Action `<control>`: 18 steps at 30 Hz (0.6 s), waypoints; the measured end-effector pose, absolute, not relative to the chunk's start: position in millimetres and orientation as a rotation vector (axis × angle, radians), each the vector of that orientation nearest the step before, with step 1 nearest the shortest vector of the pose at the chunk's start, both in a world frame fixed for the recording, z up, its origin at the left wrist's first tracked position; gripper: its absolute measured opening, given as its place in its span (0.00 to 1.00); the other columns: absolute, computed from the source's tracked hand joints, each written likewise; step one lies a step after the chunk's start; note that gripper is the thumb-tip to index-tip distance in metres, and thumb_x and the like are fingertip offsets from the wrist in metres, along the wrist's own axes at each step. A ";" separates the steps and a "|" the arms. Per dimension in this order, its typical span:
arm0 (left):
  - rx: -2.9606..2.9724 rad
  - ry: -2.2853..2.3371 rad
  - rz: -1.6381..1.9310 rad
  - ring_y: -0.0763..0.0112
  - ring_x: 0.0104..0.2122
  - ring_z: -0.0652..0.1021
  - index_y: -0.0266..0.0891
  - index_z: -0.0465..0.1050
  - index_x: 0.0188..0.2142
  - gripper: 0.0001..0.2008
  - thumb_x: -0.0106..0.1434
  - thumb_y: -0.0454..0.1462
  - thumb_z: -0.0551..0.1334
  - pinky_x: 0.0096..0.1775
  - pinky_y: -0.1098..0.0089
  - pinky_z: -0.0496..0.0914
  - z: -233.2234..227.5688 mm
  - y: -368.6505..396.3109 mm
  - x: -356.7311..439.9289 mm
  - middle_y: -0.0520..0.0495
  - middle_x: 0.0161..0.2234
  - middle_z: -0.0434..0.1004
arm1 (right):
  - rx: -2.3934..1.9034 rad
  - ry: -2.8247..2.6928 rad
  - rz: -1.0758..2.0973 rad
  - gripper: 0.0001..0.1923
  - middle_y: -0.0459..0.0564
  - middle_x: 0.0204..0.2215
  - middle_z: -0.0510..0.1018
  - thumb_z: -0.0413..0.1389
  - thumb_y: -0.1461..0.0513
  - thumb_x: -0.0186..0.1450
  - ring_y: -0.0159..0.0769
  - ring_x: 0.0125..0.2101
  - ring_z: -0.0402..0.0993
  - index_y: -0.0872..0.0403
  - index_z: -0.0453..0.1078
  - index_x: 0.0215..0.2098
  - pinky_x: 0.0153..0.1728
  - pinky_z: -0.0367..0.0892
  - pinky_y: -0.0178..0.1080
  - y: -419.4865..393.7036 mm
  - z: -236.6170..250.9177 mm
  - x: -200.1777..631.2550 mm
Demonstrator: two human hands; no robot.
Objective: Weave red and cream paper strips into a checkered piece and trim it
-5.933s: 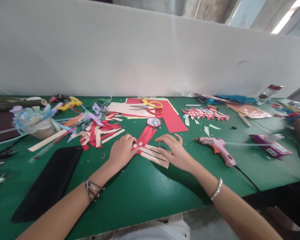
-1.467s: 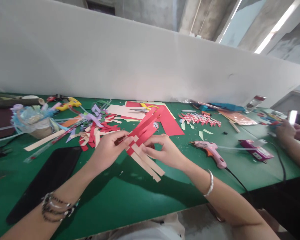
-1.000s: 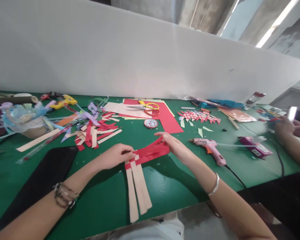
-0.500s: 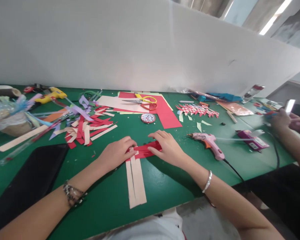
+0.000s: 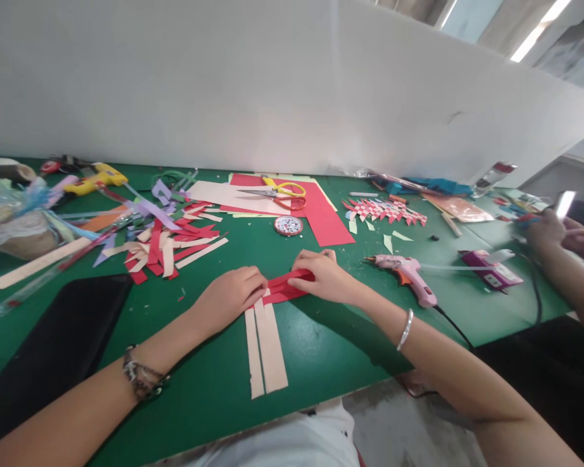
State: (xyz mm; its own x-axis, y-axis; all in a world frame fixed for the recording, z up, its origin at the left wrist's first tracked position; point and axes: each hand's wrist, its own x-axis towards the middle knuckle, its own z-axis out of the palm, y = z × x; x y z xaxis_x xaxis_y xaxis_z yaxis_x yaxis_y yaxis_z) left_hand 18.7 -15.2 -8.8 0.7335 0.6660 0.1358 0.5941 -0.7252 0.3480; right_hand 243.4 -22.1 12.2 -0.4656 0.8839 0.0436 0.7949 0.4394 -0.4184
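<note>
Red paper strips (image 5: 285, 287) cross cream paper strips (image 5: 272, 347) on the green table, and the cream ones hang down toward me. My left hand (image 5: 236, 290) is closed on the crossing, fingertips pressing the strips where red and cream meet; part of the crossing is hidden under it. At the right end of the red strips, my right hand (image 5: 324, 275) pinches them between thumb and fingers. A gap shows between the cream strips.
Cut strips (image 5: 168, 250) pile up to the left, near a black phone-like slab (image 5: 63, 344). Scissors (image 5: 277, 192) lie on red card (image 5: 328, 217). A pink glue gun (image 5: 411, 275) and a woven paper piece (image 5: 387, 212) are at right. A co-worker's hand (image 5: 547, 230) holds a phone.
My right hand has closed more tightly on the red strips' end. The gap between the cream strips has become wider and straighter at the lower end.
</note>
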 end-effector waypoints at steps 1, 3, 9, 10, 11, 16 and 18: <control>2.645 0.968 0.376 0.67 0.35 0.73 0.38 0.71 0.37 0.15 0.68 0.38 0.46 0.36 0.69 0.66 -8.3 -15.2 17.4 0.46 0.35 0.72 | -1.464 -2.422 0.517 0.10 0.46 0.36 0.73 0.52 0.57 0.64 0.33 0.37 0.68 0.54 0.70 0.31 0.41 0.45 0.40 -21.4 11.5 243.3; 2.620 0.924 0.395 0.67 0.35 0.73 0.38 0.71 0.38 0.15 0.68 0.39 0.46 0.37 0.69 0.66 -7.8 -15.0 14.2 0.45 0.36 0.72 | -1.482 -2.384 0.544 0.11 0.46 0.35 0.73 0.52 0.56 0.65 0.32 0.36 0.67 0.55 0.70 0.30 0.40 0.45 0.40 -19.7 8.4 241.9; 2.627 0.913 0.361 0.66 0.37 0.73 0.40 0.71 0.40 0.14 0.68 0.40 0.48 0.39 0.69 0.64 -9.7 -11.3 8.7 0.46 0.38 0.73 | -1.568 -2.262 0.611 0.10 0.44 0.32 0.72 0.55 0.59 0.61 0.31 0.35 0.67 0.56 0.66 0.24 0.38 0.45 0.39 -16.6 3.0 237.8; 2.630 0.929 0.347 0.66 0.37 0.74 0.40 0.70 0.41 0.13 0.67 0.40 0.49 0.39 0.68 0.64 -9.4 -10.5 9.1 0.46 0.38 0.74 | -1.570 -2.249 0.598 0.10 0.44 0.33 0.72 0.56 0.59 0.60 0.32 0.36 0.67 0.56 0.66 0.24 0.38 0.45 0.39 -16.7 5.1 238.5; 2.626 0.950 0.336 0.66 0.36 0.74 0.40 0.69 0.43 0.13 0.67 0.40 0.49 0.39 0.68 0.63 -8.6 -9.9 9.8 0.47 0.37 0.75 | -1.566 -2.236 0.583 0.10 0.45 0.34 0.72 0.56 0.60 0.60 0.33 0.37 0.67 0.56 0.67 0.24 0.38 0.46 0.40 -17.0 8.0 239.5; 2.560 1.096 0.291 0.66 0.31 0.76 0.39 0.62 0.52 0.17 0.64 0.40 0.51 0.36 0.68 0.64 3.4 -10.8 15.9 0.50 0.32 0.78 | -1.517 -2.161 0.536 0.11 0.48 0.36 0.72 0.56 0.60 0.60 0.37 0.40 0.67 0.56 0.65 0.21 0.39 0.49 0.40 -18.5 28.4 241.6; 2.546 1.172 0.253 0.65 0.30 0.76 0.39 0.62 0.50 0.18 0.64 0.44 0.50 0.34 0.68 0.64 10.5 -12.8 19.6 0.51 0.30 0.79 | -1.450 -2.133 0.567 0.11 0.48 0.35 0.72 0.56 0.61 0.60 0.37 0.40 0.67 0.56 0.65 0.21 0.40 0.51 0.41 -19.0 35.0 237.1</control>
State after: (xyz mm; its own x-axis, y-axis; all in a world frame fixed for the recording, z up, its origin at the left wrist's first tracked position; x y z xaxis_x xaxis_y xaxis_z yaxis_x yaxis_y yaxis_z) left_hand 19.6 -12.8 10.5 0.6464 0.7626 0.0245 0.7048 -0.6090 0.3638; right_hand 237.1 -19.0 35.0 -0.3108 0.9358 0.1666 0.7296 0.3472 -0.5892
